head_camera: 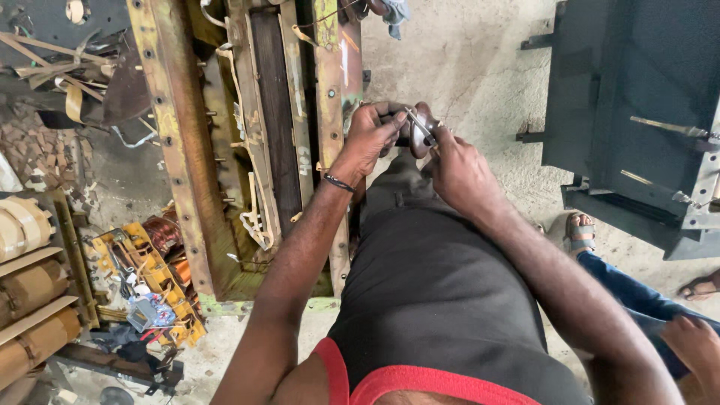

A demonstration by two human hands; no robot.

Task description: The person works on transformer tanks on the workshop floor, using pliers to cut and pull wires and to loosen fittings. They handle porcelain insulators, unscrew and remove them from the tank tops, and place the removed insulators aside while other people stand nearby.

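My left hand (373, 135) and my right hand (457, 169) meet in front of me above my knee. Both grip a small brown rounded part (420, 126) with a thin metal piece (417, 124) across it. The left fingers curl over its left side, and the right thumb and fingers pinch its right edge. A dark band sits on my left wrist. Just left of my hands stands a tall rusty yellow-green metal frame (176, 150) with bolts, strips and pale tape.
A dark grey metal cabinet (637, 112) stands at the right on the concrete floor. Another person's sandalled foot (580, 232), blue trouser leg and hand show at lower right. Copper coils (161, 232), yellow clamps and brown paper-wrapped windings (26, 292) lie at the left.
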